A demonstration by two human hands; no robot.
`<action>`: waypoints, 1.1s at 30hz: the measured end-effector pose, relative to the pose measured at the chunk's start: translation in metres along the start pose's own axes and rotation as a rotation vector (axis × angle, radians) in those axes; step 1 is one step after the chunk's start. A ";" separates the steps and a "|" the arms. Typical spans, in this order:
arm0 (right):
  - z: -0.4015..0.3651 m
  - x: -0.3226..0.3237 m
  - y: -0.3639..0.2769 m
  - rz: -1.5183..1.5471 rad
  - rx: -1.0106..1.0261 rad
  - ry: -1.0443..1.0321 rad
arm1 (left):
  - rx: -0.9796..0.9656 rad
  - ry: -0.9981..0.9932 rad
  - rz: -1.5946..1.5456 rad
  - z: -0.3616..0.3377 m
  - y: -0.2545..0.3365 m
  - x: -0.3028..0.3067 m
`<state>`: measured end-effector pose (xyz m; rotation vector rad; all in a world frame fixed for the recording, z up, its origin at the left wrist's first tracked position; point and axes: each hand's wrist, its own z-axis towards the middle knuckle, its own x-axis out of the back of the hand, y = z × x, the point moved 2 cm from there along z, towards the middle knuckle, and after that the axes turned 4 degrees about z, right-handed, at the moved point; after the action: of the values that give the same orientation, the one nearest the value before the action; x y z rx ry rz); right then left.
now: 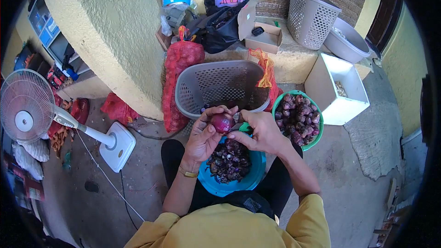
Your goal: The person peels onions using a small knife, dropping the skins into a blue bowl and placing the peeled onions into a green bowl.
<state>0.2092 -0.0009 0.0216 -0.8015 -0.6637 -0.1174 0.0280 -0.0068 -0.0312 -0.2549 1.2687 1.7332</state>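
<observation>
- The left hand (pixel 203 134) is curled around a red onion (pixel 223 123), pinching it between thumb and bent fingers, with the palm turned partly upward.
- The right hand (pixel 261 132) is closed around a small green-handled knife (pixel 245 127), its thumb reaching toward the onion; the blade is partly hidden, so whether it is touching the skin cannot be told.
- The onion is held in front of the person, between the two hands, and appears between the near rim of the grey basket (pixel 183 93) and the blue basin (pixel 260 167).
- The blue basin, between the person's legs, contains a heap of dark purple pieces (pixel 228 161); its rim shows below the hands.
- Just beyond the right hand, the green basin (pixel 317 141) full of purple bulbs (pixel 299 118) limits room on that side.
- A red net sack (pixel 177 76) stands against the left side of the basket.
- Open concrete floor (pixel 330 170) spreads to the right, below the green basin and white box (pixel 326 87).
- Both forearms angle inward from the yellow sleeves, elbows bent; the left wrist wears a gold-coloured band (pixel 188 172).
</observation>
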 end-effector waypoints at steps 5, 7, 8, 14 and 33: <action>0.002 0.003 -0.003 0.005 -0.020 0.014 | -0.013 0.005 -0.010 0.001 0.001 -0.003; 0.002 0.002 -0.002 0.000 -0.011 0.008 | -0.009 0.006 -0.008 0.000 0.001 -0.001; 0.001 0.001 -0.001 -0.030 -0.005 -0.011 | -0.006 0.007 -0.007 0.000 0.001 -0.001; 0.001 0.002 -0.007 -0.119 0.001 -0.065 | -0.021 0.034 0.005 -0.001 -0.001 0.000; -0.006 -0.002 -0.004 -0.098 0.130 -0.211 | -0.009 0.203 -0.082 -0.002 -0.005 0.009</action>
<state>0.2092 -0.0078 0.0196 -0.6608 -0.9015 -0.0782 0.0266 -0.0033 -0.0408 -0.4917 1.3754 1.6756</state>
